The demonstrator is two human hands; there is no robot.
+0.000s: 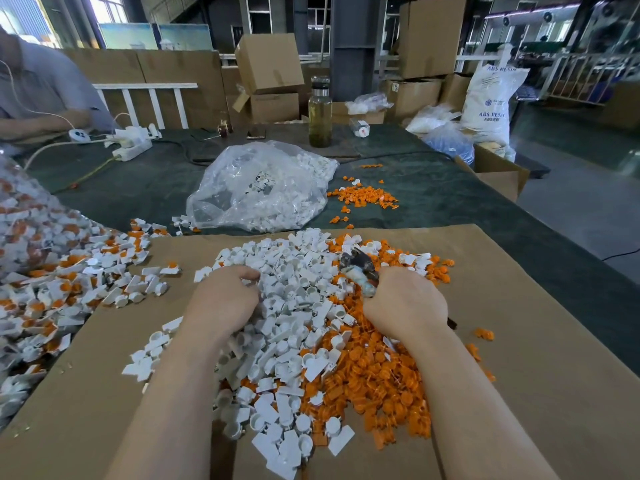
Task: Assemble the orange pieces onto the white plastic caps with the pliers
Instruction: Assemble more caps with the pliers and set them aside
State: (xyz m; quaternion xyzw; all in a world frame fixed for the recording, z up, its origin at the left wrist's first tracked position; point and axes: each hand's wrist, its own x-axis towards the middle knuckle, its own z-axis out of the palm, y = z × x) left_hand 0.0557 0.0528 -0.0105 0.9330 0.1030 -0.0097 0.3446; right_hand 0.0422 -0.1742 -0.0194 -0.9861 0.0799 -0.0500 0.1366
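Observation:
A heap of white plastic caps (287, 327) lies on a brown cardboard sheet (519, 358) in front of me, with loose orange pieces (377, 372) piled along its right side. My left hand (221, 299) sits knuckles-up in the white caps with its fingers curled into the pile; what they hold is hidden. My right hand (405, 299) grips the handles of the pliers (356, 268), whose dark jaws point up and left over the heap.
Assembled white-and-orange caps (69, 278) spread at the left. Behind the cardboard lie a clear bag of white caps (263, 188), a smaller orange pile (363, 197), a glass bottle (319, 112) and a power strip (133, 147). Another person (41, 84) sits far left.

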